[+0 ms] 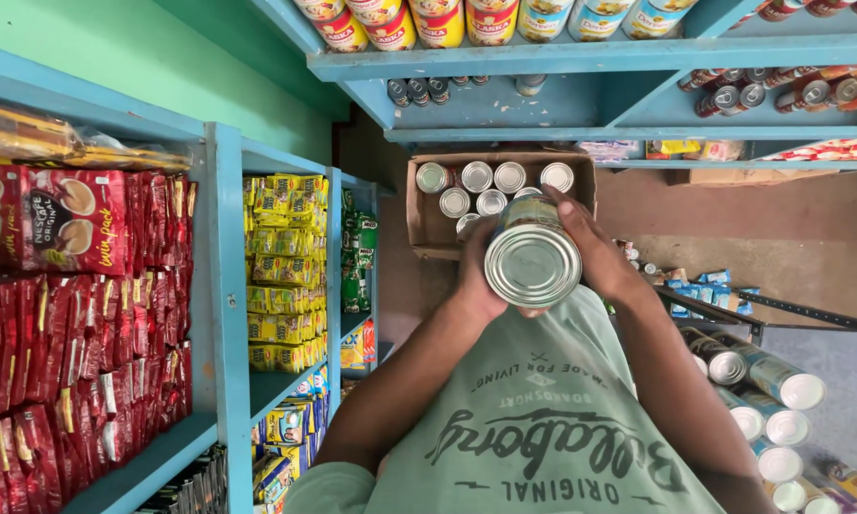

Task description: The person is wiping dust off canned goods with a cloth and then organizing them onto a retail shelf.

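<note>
Both hands, left hand (478, 276) and right hand (595, 252), clasp one tin (533, 257) (box (428, 233) holds perhaps eight).

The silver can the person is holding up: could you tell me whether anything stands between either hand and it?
Nothing visible does. The left hand and the right hand both press directly on the sides of the silver can, which is raised above the cardboard box of similar cans.
</note>
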